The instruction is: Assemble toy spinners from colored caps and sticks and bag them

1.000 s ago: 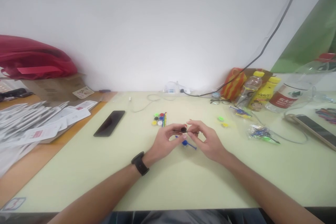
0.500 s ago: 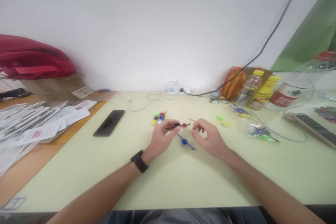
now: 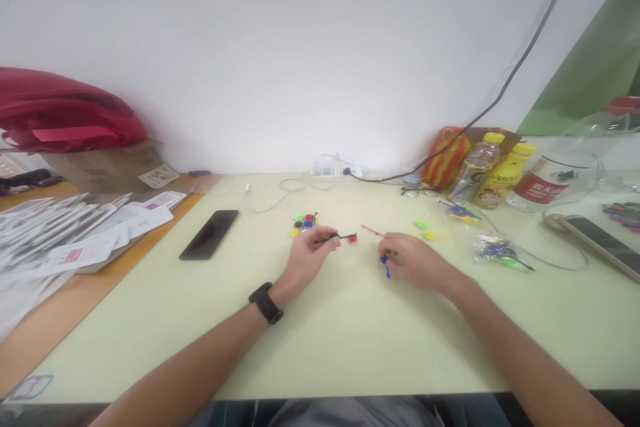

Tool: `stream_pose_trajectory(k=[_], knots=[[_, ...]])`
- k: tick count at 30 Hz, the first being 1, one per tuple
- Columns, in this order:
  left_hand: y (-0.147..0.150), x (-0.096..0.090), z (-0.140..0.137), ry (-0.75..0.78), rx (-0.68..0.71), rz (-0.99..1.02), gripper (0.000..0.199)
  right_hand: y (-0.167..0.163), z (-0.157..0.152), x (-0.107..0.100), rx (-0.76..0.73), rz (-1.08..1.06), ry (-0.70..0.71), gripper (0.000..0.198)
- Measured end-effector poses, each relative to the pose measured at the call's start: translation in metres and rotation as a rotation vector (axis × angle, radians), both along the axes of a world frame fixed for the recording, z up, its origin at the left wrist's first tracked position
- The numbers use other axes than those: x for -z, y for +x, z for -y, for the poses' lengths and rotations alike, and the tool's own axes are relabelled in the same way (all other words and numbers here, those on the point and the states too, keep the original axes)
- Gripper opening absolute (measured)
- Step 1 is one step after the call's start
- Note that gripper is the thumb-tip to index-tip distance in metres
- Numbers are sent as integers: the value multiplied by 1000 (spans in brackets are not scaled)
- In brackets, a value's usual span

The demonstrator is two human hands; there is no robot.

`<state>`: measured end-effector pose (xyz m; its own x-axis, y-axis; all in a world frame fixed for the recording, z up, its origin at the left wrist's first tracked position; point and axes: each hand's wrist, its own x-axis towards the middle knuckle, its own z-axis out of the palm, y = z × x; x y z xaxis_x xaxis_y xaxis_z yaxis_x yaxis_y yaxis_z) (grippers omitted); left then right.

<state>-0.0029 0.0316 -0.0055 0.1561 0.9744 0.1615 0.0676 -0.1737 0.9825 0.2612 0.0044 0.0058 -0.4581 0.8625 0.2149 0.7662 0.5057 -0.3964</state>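
Note:
My left hand [image 3: 313,253] is closed in a pinch on a black arrow-shaped plastic piece [image 3: 345,236]. Just under its tip lies a red disc [image 3: 353,239]; whether the two touch I cannot tell. To the right, my right hand [image 3: 413,260] curls its fingers round a blue arrow-shaped plastic piece [image 3: 387,271], whose upper part is hidden by the fingers. A thin red stick-like piece [image 3: 371,231] lies close to the right fingertips. Beyond my left hand sits a group of small coloured discs [image 3: 299,218], with thin coloured pieces [image 3: 315,219] beside it.
A black phone [image 3: 209,235] lies on the left. Light green [image 3: 421,224] and yellow pieces [image 3: 429,235] lie right of centre, before bagged parts [image 3: 500,250]. Bottles [image 3: 505,173], glasses [image 3: 419,191] and another phone [image 3: 603,243] stand or lie farther right. Papers [image 3: 75,233] cover the left side.
My right hand has moved right and down and taken hold of the blue arrow-shaped piece, which lay between the hands. My left hand keeps the black piece, nearly in place.

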Motion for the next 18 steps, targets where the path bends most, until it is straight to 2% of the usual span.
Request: stream_pose_trajectory(k=[2,4,7,13,18], knots=[[0,1,1,-2,44,-21,28,14,-7,1,74,32,25,20],[2,0,3,18,101,-58,26,19,-10,2,130,-3,117,19],[4,-1,8,32,204,-122,24,8,-6,0,100,-165,170,17],[7,-3,15,47,381,-145,23,-38,10,5,-115,-468,-200,17],[8,-2,15,210,330,-314,19,-39,1,23,-90,-613,-360,23]])
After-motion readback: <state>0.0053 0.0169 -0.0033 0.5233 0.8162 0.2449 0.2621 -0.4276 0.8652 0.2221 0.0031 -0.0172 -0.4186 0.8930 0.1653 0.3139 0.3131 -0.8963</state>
